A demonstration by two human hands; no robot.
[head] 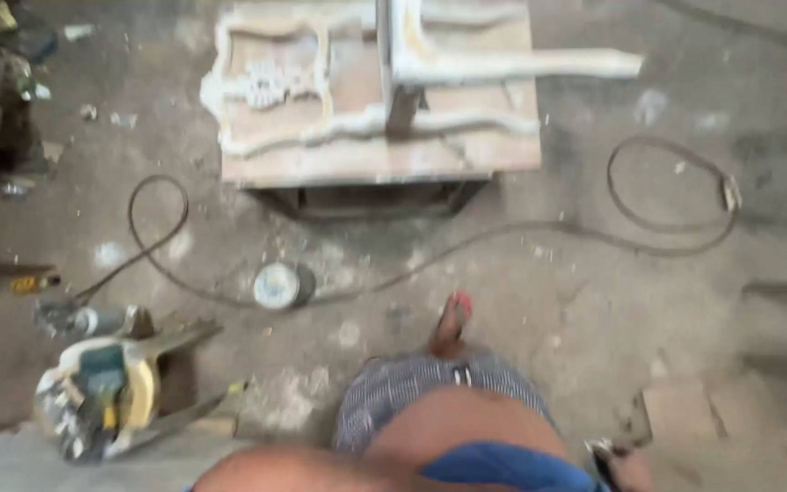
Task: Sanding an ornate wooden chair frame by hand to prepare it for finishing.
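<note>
I look down at a dusty concrete floor. My bare belly, checked shorts (pixel 430 387) and one foot in a red sandal (pixel 453 321) fill the lower middle. At the bottom right edge a blurred part of my right hand (pixel 628 469) shows beside a small dark metallic thing (pixel 603 448); whether it grips it is unclear. My left hand is out of the picture. Ahead stands a low wooden table (pixel 384 162) carrying white carved furniture frame pieces (pixel 270 84) and a long white leg (pixel 521 64).
A dark cable (pixel 667 239) loops across the floor right of the table and runs left past a round tin (pixel 277 285). A yellow-and-grey power saw (pixel 102 394) lies at the lower left. A wooden block (pixel 678 410) sits at the lower right.
</note>
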